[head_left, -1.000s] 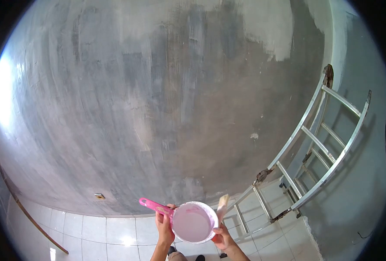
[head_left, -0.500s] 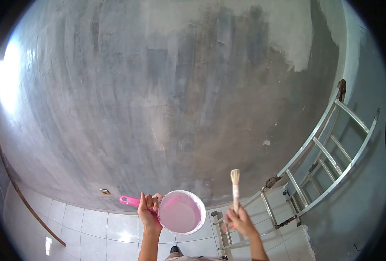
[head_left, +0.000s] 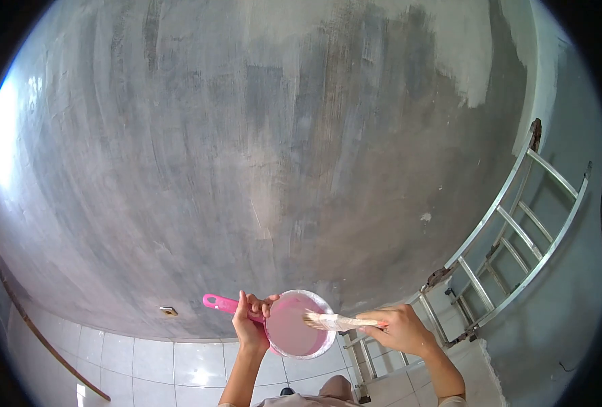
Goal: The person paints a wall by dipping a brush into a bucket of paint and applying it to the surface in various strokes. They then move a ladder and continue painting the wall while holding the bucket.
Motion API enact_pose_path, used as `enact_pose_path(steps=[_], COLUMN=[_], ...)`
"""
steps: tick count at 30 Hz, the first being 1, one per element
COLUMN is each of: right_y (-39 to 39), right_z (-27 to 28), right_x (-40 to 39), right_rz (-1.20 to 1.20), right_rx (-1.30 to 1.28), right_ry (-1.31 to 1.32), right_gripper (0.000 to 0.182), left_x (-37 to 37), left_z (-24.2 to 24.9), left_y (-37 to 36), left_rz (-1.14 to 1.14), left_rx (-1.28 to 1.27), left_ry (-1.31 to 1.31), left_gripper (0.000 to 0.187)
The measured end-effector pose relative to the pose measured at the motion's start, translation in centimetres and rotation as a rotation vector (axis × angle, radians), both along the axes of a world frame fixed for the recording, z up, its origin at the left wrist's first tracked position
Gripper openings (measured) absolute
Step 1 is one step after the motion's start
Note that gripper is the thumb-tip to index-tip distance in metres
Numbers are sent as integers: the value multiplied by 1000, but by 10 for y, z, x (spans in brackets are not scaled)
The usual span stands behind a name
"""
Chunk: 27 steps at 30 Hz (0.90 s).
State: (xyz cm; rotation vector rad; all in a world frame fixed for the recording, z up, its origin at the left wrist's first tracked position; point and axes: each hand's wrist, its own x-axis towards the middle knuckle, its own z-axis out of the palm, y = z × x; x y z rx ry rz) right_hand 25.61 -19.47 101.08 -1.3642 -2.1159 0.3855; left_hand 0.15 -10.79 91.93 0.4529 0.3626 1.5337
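Observation:
My left hand [head_left: 250,325] grips the pink handle of a round scoop [head_left: 299,324] that holds pale pink paint. My right hand [head_left: 403,329] holds a paint brush [head_left: 335,321] lying level, its bristles pointing left over the scoop's rim. Both hands are low in the view, in front of a grey cement wall [head_left: 247,169].
An aluminium ladder [head_left: 511,230] leans against the wall at the right, its foot on white floor tiles [head_left: 152,359]. A patch of lighter paint [head_left: 464,54] covers the wall's upper right. A thin pipe [head_left: 30,325] runs down the left side. A small fitting [head_left: 169,311] sits low on the wall.
The brush stood upright beside the scoop half a second ago; my right hand has now tipped it sideways so the bristles lie over the scoop. The scoop stays in my left hand.

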Motion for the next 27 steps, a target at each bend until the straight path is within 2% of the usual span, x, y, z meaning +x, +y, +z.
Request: enact_pose_path(steps=[3,6,10,11,14,15,19,22,23,26,27], right_y=[1,11,18,21,23,27,35,34,37,33,31], right_z=[4,1,-2,-7,-30,-38,-40,-27,-32,-20,-22], right_x=[4,5,-8,-6,-6,-3,-12,-25,-25,-33,-37], right_rz=[44,143,114,188,205,284,279,210,273,171,175], right_rx=[-99,-146,-118,-4,-313,-358,-217,-220,-204,-311,-240], right_ry=[33,371,380,301,815,908,927,877,827,606,649], right_gripper=[22,25,16,17,19,21,26,28,31,33,33], left_x=[0,1,5,4,8,9,20,22,22,21,19], left_z=[3,8,14,14,20,23,29,24,24,26,26], left_y=[7,13,17,18,20,19,15,10,8,1,-1], left_rz=[-15,-43,-80,-97,-129,-135,-96,-71,-64,-46,-41], left_rx=[-23,-11,-1,10,28,30,5,-16,-19,-35,-47], left_ry=[0,6,12,4,7,15,57,49,48,45,48], left_gripper=[42,42,42,42,42,42,41,40,40,39,39])
